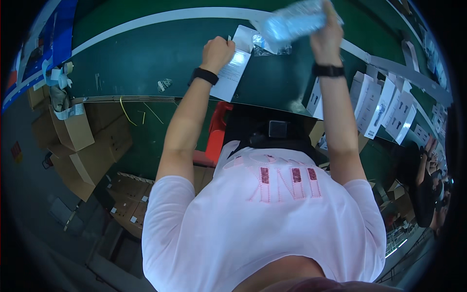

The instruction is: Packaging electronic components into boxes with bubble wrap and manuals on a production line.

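Note:
My left hand (218, 52) is closed on the left edge of a white carton (230, 80), which lies on the green workbench with its far flap raised. Above the bench at the right, my right hand (329, 38) grips a clear plastic bag (292, 23); its contents look light blue, but I cannot make out what they are. Another clear bag (276, 49) rests on the bench just right of the carton, partly under the held bag.
Several white cartons (374, 104) stand in a row at the right. A small crumpled wrapper (165, 85) lies left of my left wrist. Tape rolls (59, 75) sit at the bench's left end, above brown cardboard boxes (73, 126). A red stool (217, 134) is under the bench edge; another person (425, 180) is far right.

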### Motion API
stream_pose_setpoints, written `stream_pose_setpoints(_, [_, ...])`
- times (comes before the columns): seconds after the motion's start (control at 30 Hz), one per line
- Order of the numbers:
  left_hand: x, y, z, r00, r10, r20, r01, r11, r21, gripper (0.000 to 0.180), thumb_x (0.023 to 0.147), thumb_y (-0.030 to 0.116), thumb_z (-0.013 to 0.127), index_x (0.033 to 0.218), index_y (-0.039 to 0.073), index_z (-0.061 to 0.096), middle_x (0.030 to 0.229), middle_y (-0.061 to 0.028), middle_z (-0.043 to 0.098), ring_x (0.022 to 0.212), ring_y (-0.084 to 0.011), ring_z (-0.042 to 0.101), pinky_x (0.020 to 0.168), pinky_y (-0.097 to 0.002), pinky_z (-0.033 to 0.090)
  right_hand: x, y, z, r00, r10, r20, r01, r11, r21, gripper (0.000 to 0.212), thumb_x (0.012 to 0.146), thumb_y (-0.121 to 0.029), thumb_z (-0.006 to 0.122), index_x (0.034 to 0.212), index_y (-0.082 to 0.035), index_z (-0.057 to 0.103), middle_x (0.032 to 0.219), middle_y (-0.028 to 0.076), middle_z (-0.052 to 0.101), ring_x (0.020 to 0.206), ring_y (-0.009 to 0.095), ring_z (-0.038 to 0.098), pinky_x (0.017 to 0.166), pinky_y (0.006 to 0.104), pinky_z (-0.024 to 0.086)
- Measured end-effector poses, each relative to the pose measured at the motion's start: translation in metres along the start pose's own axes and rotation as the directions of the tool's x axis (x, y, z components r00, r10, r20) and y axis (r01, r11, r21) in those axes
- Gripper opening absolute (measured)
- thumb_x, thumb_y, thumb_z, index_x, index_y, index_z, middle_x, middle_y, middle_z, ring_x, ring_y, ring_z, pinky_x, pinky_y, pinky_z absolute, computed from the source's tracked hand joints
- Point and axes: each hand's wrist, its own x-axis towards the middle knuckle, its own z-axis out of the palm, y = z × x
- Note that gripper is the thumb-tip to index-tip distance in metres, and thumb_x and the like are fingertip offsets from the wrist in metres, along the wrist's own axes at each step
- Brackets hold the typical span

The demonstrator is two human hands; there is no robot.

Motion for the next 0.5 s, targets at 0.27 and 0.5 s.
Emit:
stream_pose_setpoints(0.27, [-0.064, -0.006, -0.028, 0.989, 0.074, -0.127, -0.099, 0.973, -0.21, 0.041, 0.089, 0.024, 0.044, 0.077, -0.009, 0.066, 0.078, -0.0313, 0.063, 0.075, -0.0485, 0.061, 0.072, -0.0505, 0.05, -0.022, 0.085, 0.065, 0.975, 0.21, 0.076, -0.194, 0.965, -0.175, 0.012, 0.089, -0.019, 0.064, 0.09, -0.007, 0.061, 0.081, 0.003, 0.061, 0.073, 0.015, 0.059, 0.068, 0.0309, 0.049])
stream_pose_setpoints(0.5, [-0.098, -0.008, 0.003, 0.978, -0.162, 0.13, 0.166, 0.233, -0.958, 0.048, 0.091, 0.031, 0.04, 0.076, -0.01, 0.061, 0.069, -0.0282, 0.06, 0.06, -0.035, 0.058, 0.064, -0.0431, 0.046, -0.057, 0.031, 0.097, 0.888, 0.424, 0.175, -0.315, 0.841, -0.44, 0.012, 0.091, -0.014, 0.06, 0.092, -0.002, 0.062, 0.077, 0.005, 0.064, 0.066, 0.017, 0.063, 0.06, 0.0291, 0.052])
